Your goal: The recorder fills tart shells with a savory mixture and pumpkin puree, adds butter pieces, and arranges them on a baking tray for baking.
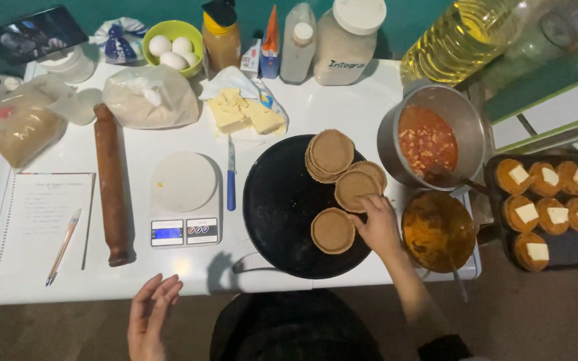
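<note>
head view: right hand (377,224) reaches over the round black flat pan (282,220), fingertips (369,200) touching the edge of a round tan dough disc (356,188) on the pan's right side; grip loose, fingers spread, not closed round anything. a second tan disc (332,230) lies just left of the hand, a short stack of the same discs (330,155) at the pan's top edge. left hand (150,314) hangs off the desk's (168,274) near edge, open wide, palm up, holding nothing. rt of pan: grey metal pot of red chunky sauce (427,140), round bowl of orange filling (438,230), dark tray of filled discs topped w/ white cheese squares (550,214). left of pan: blue-handled knife (231,175), white digital scale (184,199), brown wooden rolling pin (110,184), spiral notebook w/ pen (41,224). back row: butter chunks on wrapper (245,112), green bowl of white eggs (173,45), big oil bottle (459,37).
</note>
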